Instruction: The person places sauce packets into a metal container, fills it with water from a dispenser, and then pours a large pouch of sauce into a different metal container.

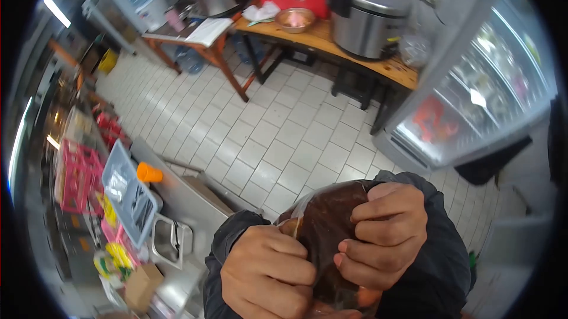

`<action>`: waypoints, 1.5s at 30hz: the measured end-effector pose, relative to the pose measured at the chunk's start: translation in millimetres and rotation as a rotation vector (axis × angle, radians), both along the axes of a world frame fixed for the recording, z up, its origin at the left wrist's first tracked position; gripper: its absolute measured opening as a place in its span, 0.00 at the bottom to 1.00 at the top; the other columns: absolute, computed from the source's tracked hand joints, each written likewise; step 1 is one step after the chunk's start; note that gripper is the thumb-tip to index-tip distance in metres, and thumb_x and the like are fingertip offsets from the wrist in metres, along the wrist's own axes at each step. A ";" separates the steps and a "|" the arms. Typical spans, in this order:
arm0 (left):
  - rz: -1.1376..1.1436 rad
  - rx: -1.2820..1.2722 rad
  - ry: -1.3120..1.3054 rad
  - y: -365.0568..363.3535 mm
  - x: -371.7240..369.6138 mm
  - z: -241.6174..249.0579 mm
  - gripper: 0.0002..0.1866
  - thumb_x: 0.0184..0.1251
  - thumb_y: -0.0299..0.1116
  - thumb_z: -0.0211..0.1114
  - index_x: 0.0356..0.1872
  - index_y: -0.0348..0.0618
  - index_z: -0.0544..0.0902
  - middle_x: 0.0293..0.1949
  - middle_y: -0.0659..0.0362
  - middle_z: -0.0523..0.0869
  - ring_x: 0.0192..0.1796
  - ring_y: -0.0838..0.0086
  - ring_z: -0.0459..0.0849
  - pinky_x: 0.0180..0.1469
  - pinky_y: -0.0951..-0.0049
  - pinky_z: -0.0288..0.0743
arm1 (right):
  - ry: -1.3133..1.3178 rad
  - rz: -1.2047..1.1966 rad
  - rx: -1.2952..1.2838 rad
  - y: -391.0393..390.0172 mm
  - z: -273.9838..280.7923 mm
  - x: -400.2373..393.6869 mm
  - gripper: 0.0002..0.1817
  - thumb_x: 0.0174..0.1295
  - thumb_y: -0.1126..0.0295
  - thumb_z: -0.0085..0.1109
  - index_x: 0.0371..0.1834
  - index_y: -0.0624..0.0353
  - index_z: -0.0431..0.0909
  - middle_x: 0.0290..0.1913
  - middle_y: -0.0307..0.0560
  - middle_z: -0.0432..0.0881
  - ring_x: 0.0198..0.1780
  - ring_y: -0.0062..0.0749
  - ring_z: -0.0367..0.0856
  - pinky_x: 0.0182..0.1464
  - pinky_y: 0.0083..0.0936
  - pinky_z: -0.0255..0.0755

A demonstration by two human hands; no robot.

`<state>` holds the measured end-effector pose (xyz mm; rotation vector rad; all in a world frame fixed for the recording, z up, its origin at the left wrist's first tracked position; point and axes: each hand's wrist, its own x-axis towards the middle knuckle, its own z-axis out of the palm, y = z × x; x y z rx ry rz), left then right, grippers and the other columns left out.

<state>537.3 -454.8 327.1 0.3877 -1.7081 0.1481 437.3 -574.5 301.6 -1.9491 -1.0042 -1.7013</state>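
Note:
A shiny plastic bag (328, 215) with dark brown contents is held up close in front of my body, in the lower middle of the view. My left hand (269, 274) is closed on the bag's left side, its fingers curled inward. Gripping the opposite side is my right hand (387, 236), also with bent fingers. The plastic looks stretched between the two fists. What exactly fills the bag I cannot make out, and its lower end is partly hidden by my hands.
To the left, a steel counter (198, 201) carries a blue-grey tray (121, 183), an orange cup (149, 172) and a metal container (171, 239). Across the tiled floor (284, 135), a wooden table (319, 38) bears a large cooker (370, 20). A glass-door fridge (467, 94) stands right.

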 end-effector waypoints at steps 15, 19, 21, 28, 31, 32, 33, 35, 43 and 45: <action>0.574 0.103 0.255 -66.9 -75.2 -11.2 0.06 0.43 0.20 0.70 0.22 0.42 0.82 0.11 0.69 0.62 0.11 0.86 0.58 0.13 0.82 0.44 | 0.061 0.603 0.106 -92.8 -15.4 25.4 0.17 0.63 0.59 0.49 0.19 0.54 0.75 0.20 0.32 0.71 0.19 0.17 0.64 0.17 0.11 0.64; 0.417 0.303 0.329 -75.4 -85.2 -7.5 0.02 0.50 0.19 0.65 0.25 0.36 0.83 0.10 0.68 0.64 0.10 0.85 0.60 0.12 0.83 0.47 | 0.064 0.695 0.105 -104.4 -19.2 20.8 0.17 0.63 0.59 0.49 0.19 0.54 0.75 0.20 0.33 0.71 0.18 0.17 0.63 0.17 0.11 0.64; 0.406 0.245 0.336 -87.4 -90.8 -15.3 0.01 0.52 0.20 0.64 0.25 0.35 0.83 0.10 0.67 0.64 0.10 0.84 0.61 0.12 0.83 0.48 | 0.087 0.752 0.096 -111.5 -16.8 16.6 0.16 0.62 0.61 0.50 0.19 0.54 0.75 0.20 0.33 0.71 0.18 0.17 0.63 0.16 0.11 0.64; 0.358 0.195 0.411 -121.7 -103.9 -21.1 0.04 0.56 0.21 0.61 0.26 0.33 0.83 0.10 0.63 0.67 0.09 0.82 0.64 0.11 0.82 0.53 | 0.071 0.660 0.130 -144.3 -15.0 -3.1 0.14 0.60 0.63 0.51 0.18 0.54 0.75 0.20 0.33 0.72 0.18 0.17 0.63 0.16 0.11 0.64; 0.254 0.237 0.374 -131.2 -101.6 -18.1 0.04 0.56 0.21 0.60 0.26 0.33 0.83 0.10 0.62 0.68 0.09 0.81 0.65 0.10 0.82 0.54 | 0.103 0.591 0.141 -153.8 -18.6 -15.9 0.11 0.57 0.64 0.52 0.18 0.54 0.75 0.20 0.33 0.72 0.18 0.17 0.64 0.16 0.11 0.65; 0.237 0.242 0.376 -134.9 -103.4 -20.0 0.04 0.56 0.21 0.60 0.26 0.33 0.83 0.10 0.62 0.68 0.09 0.81 0.65 0.10 0.82 0.54 | 0.096 0.560 0.145 -156.9 -18.2 -19.4 0.12 0.57 0.64 0.52 0.18 0.54 0.74 0.21 0.33 0.72 0.18 0.17 0.64 0.16 0.11 0.65; 0.240 0.220 0.386 -138.4 -105.5 -22.3 0.04 0.56 0.21 0.60 0.26 0.32 0.83 0.10 0.62 0.68 0.09 0.81 0.66 0.10 0.82 0.54 | 0.085 0.531 0.148 -159.9 -17.4 -21.9 0.12 0.57 0.64 0.51 0.18 0.54 0.74 0.21 0.33 0.72 0.18 0.17 0.64 0.16 0.11 0.65; 0.242 0.200 0.396 -144.9 -107.7 -23.2 0.04 0.56 0.21 0.61 0.26 0.32 0.83 0.10 0.62 0.69 0.09 0.80 0.66 0.10 0.81 0.55 | 0.082 0.513 0.148 -165.7 -16.5 -24.3 0.12 0.56 0.64 0.51 0.18 0.54 0.74 0.21 0.33 0.72 0.18 0.16 0.64 0.16 0.11 0.65; 0.279 0.153 0.529 -157.9 -114.6 -19.8 0.03 0.55 0.22 0.65 0.27 0.31 0.82 0.11 0.63 0.68 0.10 0.81 0.65 0.10 0.81 0.53 | 0.096 0.503 0.172 -171.1 -17.6 -27.1 0.09 0.54 0.66 0.53 0.18 0.53 0.74 0.21 0.33 0.72 0.18 0.16 0.64 0.16 0.11 0.65; 0.233 0.175 0.384 -152.3 -99.3 -19.2 0.03 0.55 0.22 0.65 0.27 0.32 0.81 0.11 0.64 0.67 0.09 0.82 0.63 0.10 0.82 0.51 | 0.122 0.520 0.083 -173.2 -16.1 -23.6 0.08 0.52 0.69 0.54 0.17 0.53 0.74 0.20 0.33 0.72 0.17 0.15 0.64 0.16 0.11 0.64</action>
